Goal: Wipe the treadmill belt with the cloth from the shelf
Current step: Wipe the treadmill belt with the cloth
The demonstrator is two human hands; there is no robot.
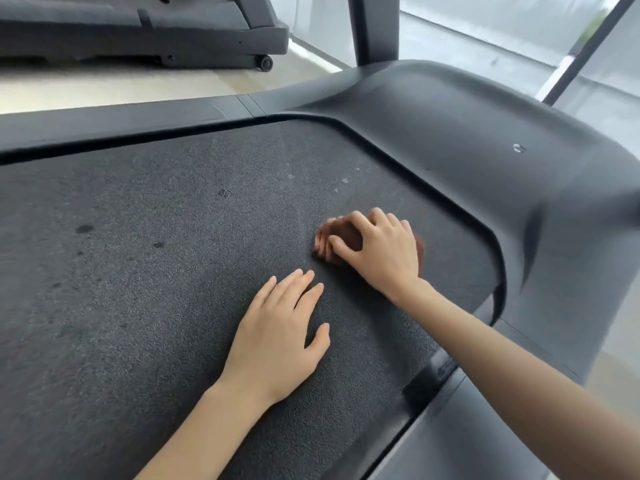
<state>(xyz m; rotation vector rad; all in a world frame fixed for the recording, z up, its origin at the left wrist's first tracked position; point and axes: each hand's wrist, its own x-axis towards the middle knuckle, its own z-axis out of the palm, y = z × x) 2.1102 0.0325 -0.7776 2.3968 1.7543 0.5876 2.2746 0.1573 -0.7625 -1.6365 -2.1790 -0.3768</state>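
**Inspector:** Head view. Locate the item.

**Assessor:** The cloth (323, 241) is brown and bunched into a wad. It lies on the treadmill belt (138, 289), toward the front right, near the curved edge of the motor cover (485, 140). The right hand (377, 252) sits on top of it.

**Inspector:** State of the fingers?

**Assessor:** The right hand's fingers (342, 247) are curled down over the wad and clutch it. Cloth shows past the fingertips on the left and again behind the hand on the right, so most of it is under the palm. Its left edge is blurred. The left hand (277, 336) lies flat on the belt just beside, with straight fingers. It holds nothing and is apart from the cloth.

**Inspector:** Handling?

**Assessor:** Judged light, soft and limp — likely to crumple or roll rather than slide as a flat pad. The belt surface is pebbled, so I expect some drag. The best hold is as found: from above, with the palm pressing the bulk and the fingertips pinning the leading edge so it does not fold under. No breakage risk.

**Inspector:** Outstanding areas?

**Assessor:** There are dark spots (84, 229) at the left and pale specks (345, 180) ahead of the hand, all apart from the cloth — in my judgement not yet wiped.
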